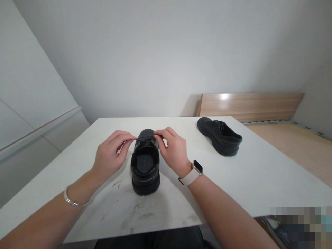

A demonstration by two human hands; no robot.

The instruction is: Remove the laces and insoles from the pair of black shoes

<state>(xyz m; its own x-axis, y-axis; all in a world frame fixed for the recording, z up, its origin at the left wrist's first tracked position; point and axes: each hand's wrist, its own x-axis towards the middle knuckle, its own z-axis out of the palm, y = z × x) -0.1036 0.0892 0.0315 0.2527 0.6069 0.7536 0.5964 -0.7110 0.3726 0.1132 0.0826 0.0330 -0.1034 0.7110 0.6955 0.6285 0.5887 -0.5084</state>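
A black shoe [145, 166] stands on the white table [259, 173] with its heel toward me and its opening facing up. My left hand [110, 155] is at the shoe's left side, fingers pinched together on its lace. My right hand [172, 148], with a watch on the wrist, pinches the lace at the shoe's right side. Both pinches meet over the tongue area. The lace itself is thin and dark against the shoe.
A second black shoe [220, 136] lies on the table at the far right, toe pointing away to the left. Scuff marks [137, 211] smear the table near the front edge. A wooden board [249, 105] leans at the wall behind.
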